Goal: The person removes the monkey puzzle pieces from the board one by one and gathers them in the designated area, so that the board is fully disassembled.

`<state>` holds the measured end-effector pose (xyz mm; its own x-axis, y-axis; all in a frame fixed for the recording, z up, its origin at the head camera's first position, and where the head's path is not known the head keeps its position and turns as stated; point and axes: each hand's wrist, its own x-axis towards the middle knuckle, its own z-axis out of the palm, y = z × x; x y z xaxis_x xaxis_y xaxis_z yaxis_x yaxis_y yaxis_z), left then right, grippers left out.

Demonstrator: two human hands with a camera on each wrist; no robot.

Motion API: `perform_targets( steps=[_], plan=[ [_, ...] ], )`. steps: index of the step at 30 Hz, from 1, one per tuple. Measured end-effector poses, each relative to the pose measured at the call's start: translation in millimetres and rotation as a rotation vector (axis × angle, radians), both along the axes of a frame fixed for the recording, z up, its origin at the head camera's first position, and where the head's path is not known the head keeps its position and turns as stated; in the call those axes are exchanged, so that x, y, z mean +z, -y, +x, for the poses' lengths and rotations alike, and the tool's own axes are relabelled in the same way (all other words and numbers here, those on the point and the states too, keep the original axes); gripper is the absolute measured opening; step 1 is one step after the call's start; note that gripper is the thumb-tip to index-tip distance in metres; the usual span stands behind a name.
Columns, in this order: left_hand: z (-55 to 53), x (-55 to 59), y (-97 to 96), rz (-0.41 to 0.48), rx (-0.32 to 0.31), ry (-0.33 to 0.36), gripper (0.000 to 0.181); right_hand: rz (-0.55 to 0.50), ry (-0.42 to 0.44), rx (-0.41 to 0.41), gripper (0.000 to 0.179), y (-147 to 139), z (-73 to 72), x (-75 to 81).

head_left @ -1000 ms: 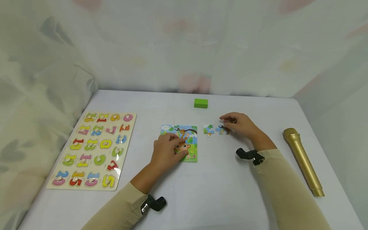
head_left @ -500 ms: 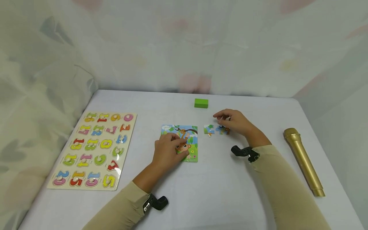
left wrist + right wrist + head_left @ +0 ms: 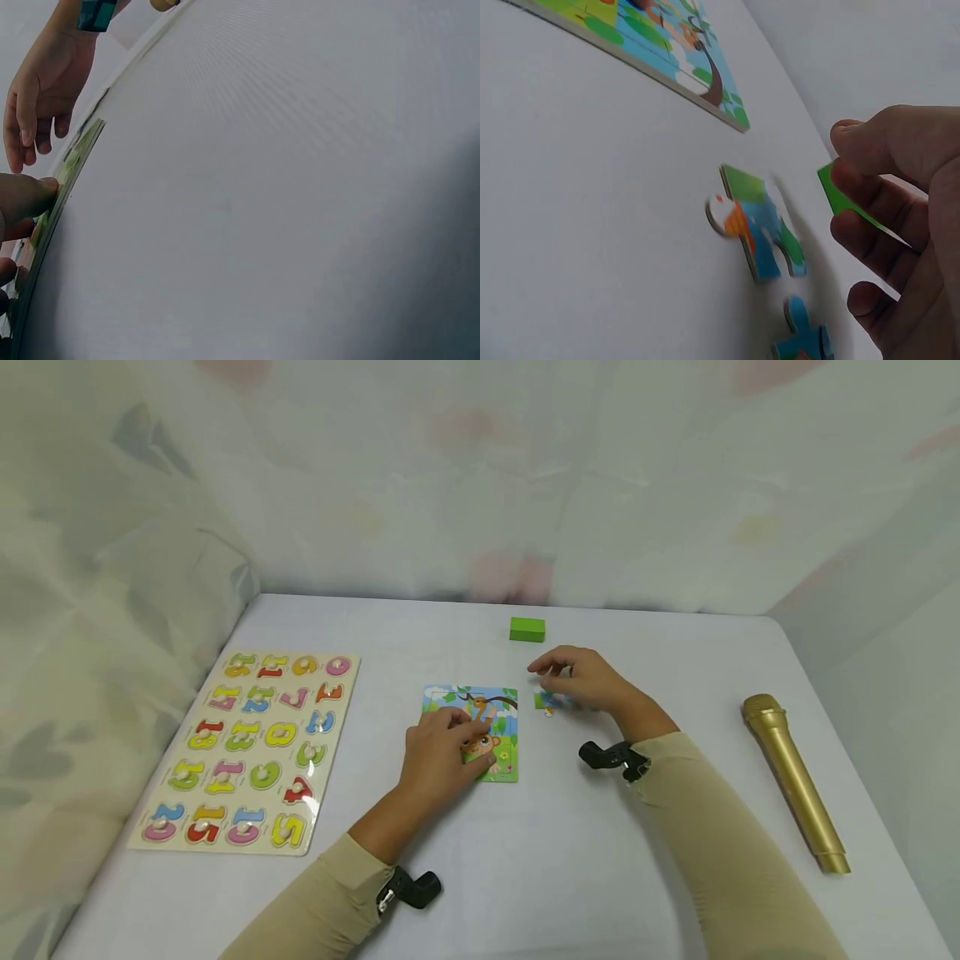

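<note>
My left hand (image 3: 442, 752) rests on a small cartoon jigsaw puzzle board (image 3: 506, 727) with a monkey picture, covering its left part. In the left wrist view the thumb (image 3: 30, 193) presses on the board near its edge. My right hand (image 3: 592, 681) hovers just right of the board with fingers loosely bent and nothing in them. Below it lie two loose jigsaw pieces. In the right wrist view, one piece (image 3: 761, 221) is green and blue with an orange-and-white tab; another blue piece (image 3: 802, 337) sits close to it, partly cut off by the frame.
A wooden number puzzle board (image 3: 243, 752) with knobbed pegs lies on the left of the white table. Behind the pieces stands a green block (image 3: 527, 630). A gold microphone (image 3: 795, 785) lies at the far right. Curtains hang behind the table.
My right hand has slid left, from over the right-hand piece to over the left-hand one. The left hand stays on the board, and the pieces have not visibly shifted.
</note>
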<state>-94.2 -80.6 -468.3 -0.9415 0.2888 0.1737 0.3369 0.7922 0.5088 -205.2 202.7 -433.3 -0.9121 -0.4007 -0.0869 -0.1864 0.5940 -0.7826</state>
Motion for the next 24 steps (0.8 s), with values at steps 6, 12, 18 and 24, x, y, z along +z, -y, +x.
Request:
perform_targets(
  steps=[6, 12, 18, 24],
  plan=[
    [-0.5, 1.4, -1.4, -0.032, -0.008, 0.008, 0.042, -0.031, -0.035, 0.06, 0.025, 15.8, -2.8, -6.0],
    [-0.7, 2.6, -1.3, -0.034, -0.005, 0.005, 0.043, -0.052, -0.05, 0.111, 0.024, 30.4, -4.6, -11.4],
    [0.4, 2.1, -0.4, -0.015, -0.003, 0.017, 0.042, -0.019, -0.1, 0.18, 0.023, 43.5, -6.5, -17.0],
    [-0.2, 0.8, 0.0, -0.012, -0.013, -0.006, 0.042, -0.04, -0.162, 0.271, 0.018, 51.7, -7.5, -18.8]
  ],
)
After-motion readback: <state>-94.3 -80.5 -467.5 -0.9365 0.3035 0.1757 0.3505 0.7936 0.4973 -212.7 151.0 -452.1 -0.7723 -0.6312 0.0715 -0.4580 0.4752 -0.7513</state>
